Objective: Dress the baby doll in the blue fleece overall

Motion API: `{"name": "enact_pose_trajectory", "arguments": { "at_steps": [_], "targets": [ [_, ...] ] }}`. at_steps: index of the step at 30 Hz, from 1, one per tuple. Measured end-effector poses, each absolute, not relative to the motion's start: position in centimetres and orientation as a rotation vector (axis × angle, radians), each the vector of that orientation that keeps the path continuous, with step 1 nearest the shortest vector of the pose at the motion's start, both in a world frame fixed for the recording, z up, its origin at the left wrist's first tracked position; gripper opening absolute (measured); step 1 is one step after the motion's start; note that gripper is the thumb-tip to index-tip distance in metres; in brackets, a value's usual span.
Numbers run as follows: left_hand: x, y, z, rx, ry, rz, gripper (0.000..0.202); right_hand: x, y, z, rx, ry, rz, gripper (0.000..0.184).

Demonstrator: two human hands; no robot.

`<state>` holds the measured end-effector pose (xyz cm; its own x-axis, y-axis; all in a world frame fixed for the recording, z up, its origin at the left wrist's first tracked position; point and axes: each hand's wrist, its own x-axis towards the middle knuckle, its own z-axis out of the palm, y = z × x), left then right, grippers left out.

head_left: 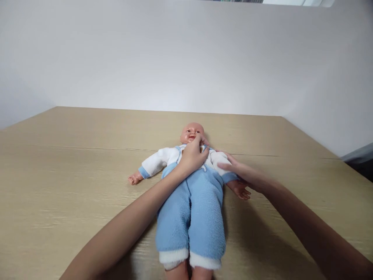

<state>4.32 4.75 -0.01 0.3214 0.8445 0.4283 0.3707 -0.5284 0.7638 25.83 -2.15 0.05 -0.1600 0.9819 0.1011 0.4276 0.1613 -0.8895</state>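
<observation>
I can't see the feet of the doll point(205, 202): my picture stops before them, and before the near edge of the counter point(87, 186). The left hand point(194, 156) hides some chest and chin. The right hand point(239, 171) looks blurry. Past the counter's right edge, a dark thing point(361, 159) is cut off.

I see the doll point(202, 188) lying face up on the table point(72, 179) — bald, arms spread, in fleecy blue and white.
</observation>
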Motion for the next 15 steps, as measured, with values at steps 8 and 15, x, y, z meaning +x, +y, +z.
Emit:
{"name": "enact_pose_trajectory", "arguments": {
  "at_steps": [8, 15],
  "targets": [
    [4.7, 4.3, -0.2, 2.155, 1.112, 1.067, 0.012, 33.2, -6.4, -1.6, -1.600, -1.485, 0.946, 0.058],
    [4.8, 3.1, 0.7, 2.483, 1.287, 1.031, 0.017, 33.6, -7.1, -4.1, -1.705, -1.734, 0.445, 0.052]
  ]
}}
